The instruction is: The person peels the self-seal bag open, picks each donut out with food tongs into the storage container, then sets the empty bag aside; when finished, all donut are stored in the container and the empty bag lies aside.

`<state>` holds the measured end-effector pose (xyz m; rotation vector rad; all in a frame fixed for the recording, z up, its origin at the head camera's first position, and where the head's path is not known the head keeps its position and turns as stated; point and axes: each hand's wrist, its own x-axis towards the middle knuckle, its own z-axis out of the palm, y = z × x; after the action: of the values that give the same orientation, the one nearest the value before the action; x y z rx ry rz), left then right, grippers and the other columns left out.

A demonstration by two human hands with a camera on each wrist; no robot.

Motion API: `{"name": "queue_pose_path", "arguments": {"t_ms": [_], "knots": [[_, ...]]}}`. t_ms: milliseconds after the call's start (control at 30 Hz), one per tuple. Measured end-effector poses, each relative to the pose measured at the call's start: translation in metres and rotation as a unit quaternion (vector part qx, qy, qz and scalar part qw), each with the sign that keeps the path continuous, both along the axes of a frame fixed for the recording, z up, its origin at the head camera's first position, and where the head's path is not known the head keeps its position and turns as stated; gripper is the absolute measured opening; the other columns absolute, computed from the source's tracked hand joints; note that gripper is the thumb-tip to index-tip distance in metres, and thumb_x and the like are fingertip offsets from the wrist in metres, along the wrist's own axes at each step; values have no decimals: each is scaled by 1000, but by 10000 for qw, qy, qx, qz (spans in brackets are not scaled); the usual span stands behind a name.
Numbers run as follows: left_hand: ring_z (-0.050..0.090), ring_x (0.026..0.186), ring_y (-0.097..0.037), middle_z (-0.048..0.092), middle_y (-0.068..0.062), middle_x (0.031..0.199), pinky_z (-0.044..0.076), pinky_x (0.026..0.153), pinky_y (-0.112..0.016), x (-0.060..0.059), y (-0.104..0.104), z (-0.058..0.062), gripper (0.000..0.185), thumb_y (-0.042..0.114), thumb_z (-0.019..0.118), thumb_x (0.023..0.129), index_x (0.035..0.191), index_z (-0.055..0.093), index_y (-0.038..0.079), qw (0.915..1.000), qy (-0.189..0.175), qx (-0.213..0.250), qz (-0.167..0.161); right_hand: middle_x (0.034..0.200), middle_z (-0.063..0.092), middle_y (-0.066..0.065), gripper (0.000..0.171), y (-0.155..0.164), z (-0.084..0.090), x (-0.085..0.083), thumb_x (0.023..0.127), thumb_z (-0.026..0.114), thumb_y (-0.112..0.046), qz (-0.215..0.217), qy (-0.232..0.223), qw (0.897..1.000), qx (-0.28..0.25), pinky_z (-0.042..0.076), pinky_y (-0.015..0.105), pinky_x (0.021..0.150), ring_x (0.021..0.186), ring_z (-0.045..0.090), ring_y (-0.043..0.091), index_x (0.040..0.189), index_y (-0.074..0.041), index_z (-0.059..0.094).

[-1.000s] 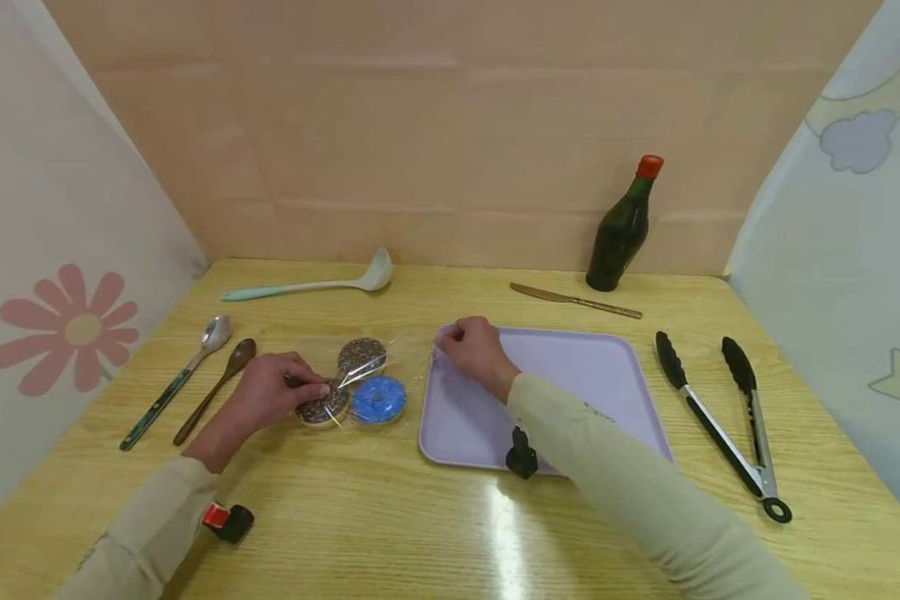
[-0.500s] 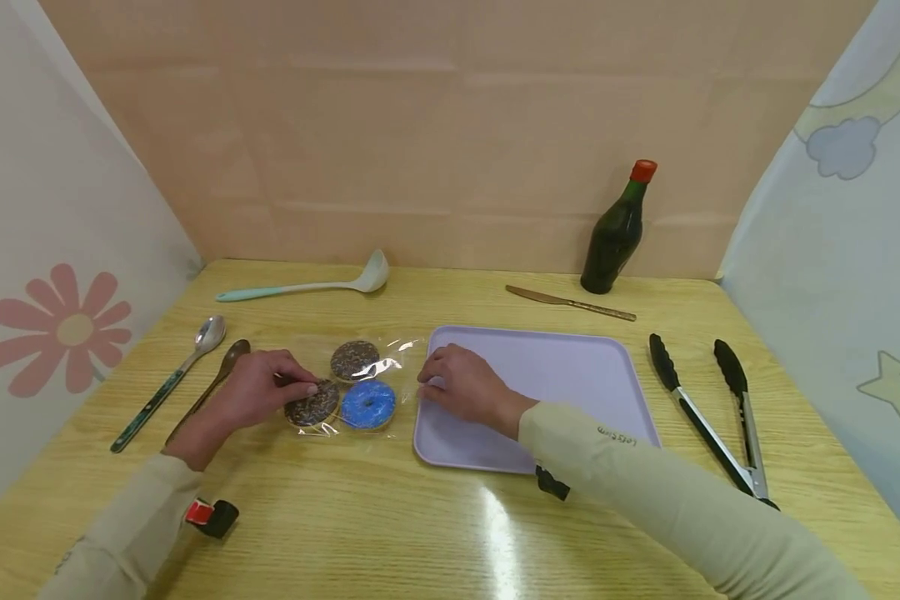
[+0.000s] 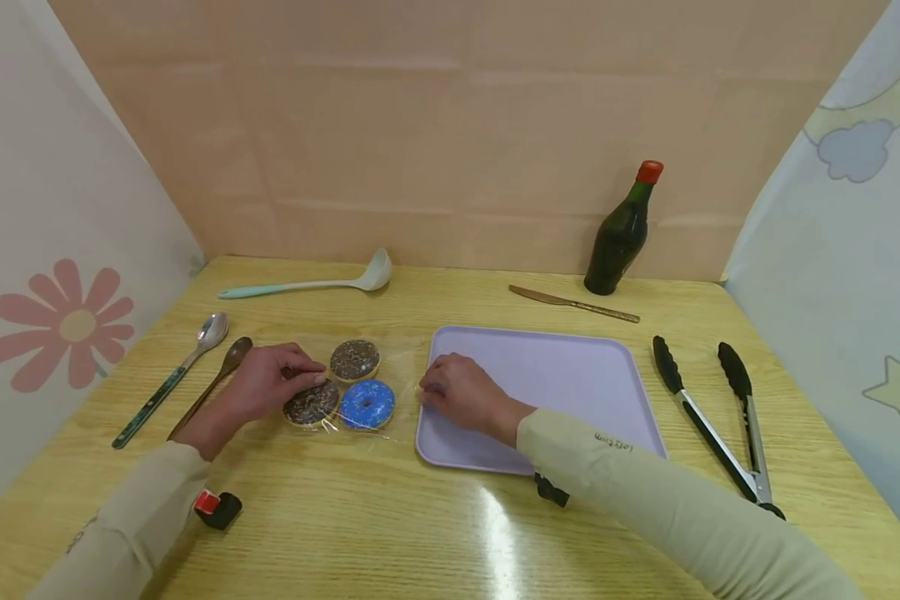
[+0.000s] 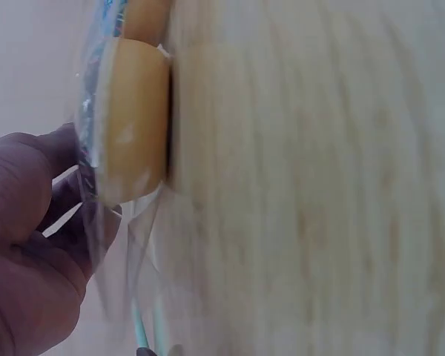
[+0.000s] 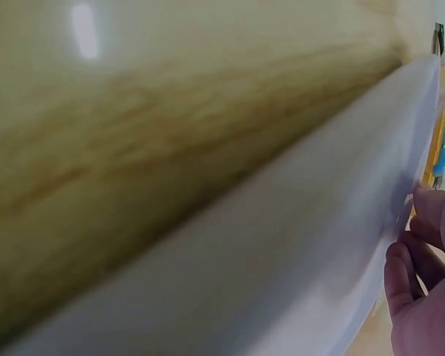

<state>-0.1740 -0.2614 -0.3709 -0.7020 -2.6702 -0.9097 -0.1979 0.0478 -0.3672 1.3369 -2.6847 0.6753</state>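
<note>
A clear plastic bag (image 3: pixel 405 354) lies flat on the table with three donuts inside. Two have dark chocolate tops, one at the front left (image 3: pixel 312 405) and one behind (image 3: pixel 355 360); the third is blue (image 3: pixel 367 404). My left hand (image 3: pixel 264 385) pinches the bag's film at the front-left donut. In the left wrist view its fingers lie against the film beside that donut's pale side (image 4: pixel 137 119). My right hand (image 3: pixel 461 393), fingers curled, holds the bag's right end over the left rim of a lilac tray (image 3: pixel 555 362). Its fingertips are partly hidden in the head view.
Left of the bag lie a metal spoon (image 3: pixel 168 392) and a wooden spoon (image 3: pixel 217 379). A ladle (image 3: pixel 307 285) rests behind. Beyond the tray are a knife (image 3: pixel 573 302) and a dark green bottle (image 3: pixel 618 237). Spread tongs (image 3: pixel 712 429) lie to the right.
My right hand has come down and toward me along the tray's left side, and its wrist has turned. The film over the donuts lies flatter. My left hand stays at the front-left donut.
</note>
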Motion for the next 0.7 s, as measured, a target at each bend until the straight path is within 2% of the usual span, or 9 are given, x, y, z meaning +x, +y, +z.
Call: {"name": "queue_pose_path", "arguments": {"t_ms": [200, 400, 533, 700], "knots": [[54, 63, -7, 63, 6, 77, 45, 54, -26, -4, -1, -4, 8, 1, 73, 81, 87, 76, 5, 9993, 233, 233, -179, 90, 67, 5, 7, 0, -2, 0, 85, 71, -8, 113, 159, 9998, -37, 45, 33, 82, 89, 59, 20, 91, -5, 75], [57, 66, -9, 64, 6, 78, 47, 57, -25, -5, -1, -9, 10, 0, 74, 81, 85, 76, 8, 9984, 364, 427, -103, 90, 68, 4, 6, 0, -3, 0, 86, 70, -8, 219, 364, 9991, -28, 45, 32, 81, 88, 58, 20, 89, -5, 75], [60, 70, -12, 64, 3, 81, 51, 62, -25, -4, 0, -11, 8, 1, 73, 82, 87, 75, 7, 9975, 230, 674, 8, 89, 67, 3, 7, 0, -3, 2, 87, 69, -8, 166, 305, 9994, 52, 44, 31, 80, 87, 57, 20, 89, -6, 75], [62, 74, -11, 66, -4, 83, 52, 65, -21, -3, -1, -14, 7, 0, 70, 84, 89, 75, 3, 9917, -103, 1279, 94, 88, 66, 2, 7, 0, -2, 3, 87, 69, -9, 58, 116, 9998, 128, 44, 31, 79, 87, 56, 19, 90, -7, 75]]}}
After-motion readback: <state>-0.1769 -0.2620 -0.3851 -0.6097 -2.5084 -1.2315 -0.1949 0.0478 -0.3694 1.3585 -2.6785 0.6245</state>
